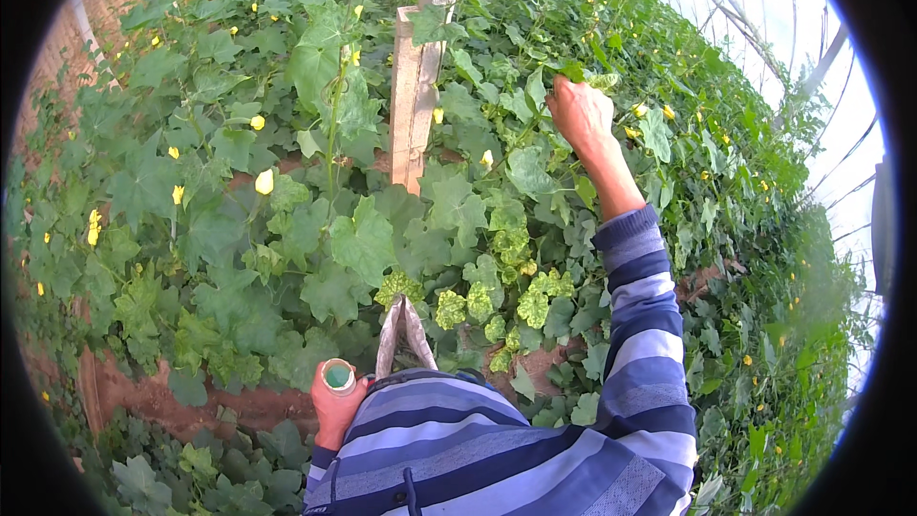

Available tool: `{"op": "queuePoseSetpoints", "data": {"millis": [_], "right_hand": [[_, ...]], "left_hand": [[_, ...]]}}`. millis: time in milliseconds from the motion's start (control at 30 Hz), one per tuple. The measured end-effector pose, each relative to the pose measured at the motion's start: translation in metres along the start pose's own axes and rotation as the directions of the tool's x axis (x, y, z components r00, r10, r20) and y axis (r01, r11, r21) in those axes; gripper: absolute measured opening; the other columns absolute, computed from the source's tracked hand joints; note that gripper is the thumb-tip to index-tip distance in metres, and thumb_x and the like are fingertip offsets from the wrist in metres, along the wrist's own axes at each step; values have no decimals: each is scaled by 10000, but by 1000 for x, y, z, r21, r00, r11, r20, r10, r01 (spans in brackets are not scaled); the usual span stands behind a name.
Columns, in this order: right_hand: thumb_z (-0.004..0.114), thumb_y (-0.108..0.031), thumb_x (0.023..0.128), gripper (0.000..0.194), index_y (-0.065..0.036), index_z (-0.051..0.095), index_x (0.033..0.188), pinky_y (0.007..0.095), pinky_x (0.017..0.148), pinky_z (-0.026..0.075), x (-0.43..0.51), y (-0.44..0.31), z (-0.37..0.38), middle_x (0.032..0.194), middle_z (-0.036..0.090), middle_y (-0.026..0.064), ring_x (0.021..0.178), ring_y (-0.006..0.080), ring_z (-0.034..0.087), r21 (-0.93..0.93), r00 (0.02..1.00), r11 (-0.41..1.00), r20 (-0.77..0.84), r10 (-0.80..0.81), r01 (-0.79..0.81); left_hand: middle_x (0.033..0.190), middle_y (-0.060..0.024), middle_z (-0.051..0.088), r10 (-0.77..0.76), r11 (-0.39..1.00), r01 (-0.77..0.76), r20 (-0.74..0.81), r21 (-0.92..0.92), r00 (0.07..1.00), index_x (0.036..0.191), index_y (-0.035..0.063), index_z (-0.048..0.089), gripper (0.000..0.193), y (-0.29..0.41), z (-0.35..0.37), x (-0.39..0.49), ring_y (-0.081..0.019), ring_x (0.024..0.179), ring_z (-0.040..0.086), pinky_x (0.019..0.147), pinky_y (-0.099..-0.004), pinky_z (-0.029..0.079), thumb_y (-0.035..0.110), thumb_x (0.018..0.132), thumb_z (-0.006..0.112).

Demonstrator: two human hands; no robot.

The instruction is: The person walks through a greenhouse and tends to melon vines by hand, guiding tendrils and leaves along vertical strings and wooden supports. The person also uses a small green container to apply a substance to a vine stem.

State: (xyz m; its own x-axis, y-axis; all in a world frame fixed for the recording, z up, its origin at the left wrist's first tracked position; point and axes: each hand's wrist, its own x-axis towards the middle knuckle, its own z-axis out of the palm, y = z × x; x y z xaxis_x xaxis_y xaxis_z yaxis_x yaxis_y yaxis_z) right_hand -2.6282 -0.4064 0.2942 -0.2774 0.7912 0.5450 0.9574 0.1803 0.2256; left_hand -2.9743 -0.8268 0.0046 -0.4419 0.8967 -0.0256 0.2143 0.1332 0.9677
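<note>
My left hand [337, 405] is wrapped around a small round open-topped container [337, 376], held upright close to my waist. Something green shows inside its pale rim. My right arm reaches forward and to the right, and my right hand [582, 111] is curled among the leaves of a vine. A bright green leaf [572, 71] lies right at its fingers. The fingertips are hidden, so whether they grip a stem or leaf cannot be seen. Below that hand grow yellow-mottled leaves [534, 307], and a whitish closed flower [487, 159] stands to its left.
A squared post [415, 100] rises from the foliage ahead of me. Dense vines with yellow flowers [264, 182] surround me on several sides. Bare soil [236, 408] shows at the lower left. Curved frame poles [731, 7] and pale sheeting stand at the right.
</note>
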Motion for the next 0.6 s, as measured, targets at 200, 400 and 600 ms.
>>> {"op": "queuePoseSetpoints", "data": {"millis": [200,400,600], "right_hand": [[700,-299,911,232,-86,643,982,481,591,572,3,-12,14,721,723,171,667,371,735,20,983,999,-180,-21,25],[674,-263,909,235,-91,604,1053,481,593,572,3,-14,23,715,718,182,670,370,737,55,977,998,-211,-23,35],[611,-135,893,99,-58,651,941,464,611,584,8,-1,27,749,734,194,690,363,750,-55,995,999,-102,-10,4]], "left_hand": [[960,-67,745,7,998,-8,17,55,1000,1092,35,622,464,4,2,1,-149,899,708,823,-317,559,31,705,877],[952,-70,743,-12,1000,12,9,29,1000,1089,33,615,466,1,1,-4,-150,892,706,815,-316,559,27,702,874],[932,-69,730,-6,1000,7,-55,10,998,1028,54,639,412,-5,0,-15,-157,855,703,797,-335,563,87,708,897]]}}
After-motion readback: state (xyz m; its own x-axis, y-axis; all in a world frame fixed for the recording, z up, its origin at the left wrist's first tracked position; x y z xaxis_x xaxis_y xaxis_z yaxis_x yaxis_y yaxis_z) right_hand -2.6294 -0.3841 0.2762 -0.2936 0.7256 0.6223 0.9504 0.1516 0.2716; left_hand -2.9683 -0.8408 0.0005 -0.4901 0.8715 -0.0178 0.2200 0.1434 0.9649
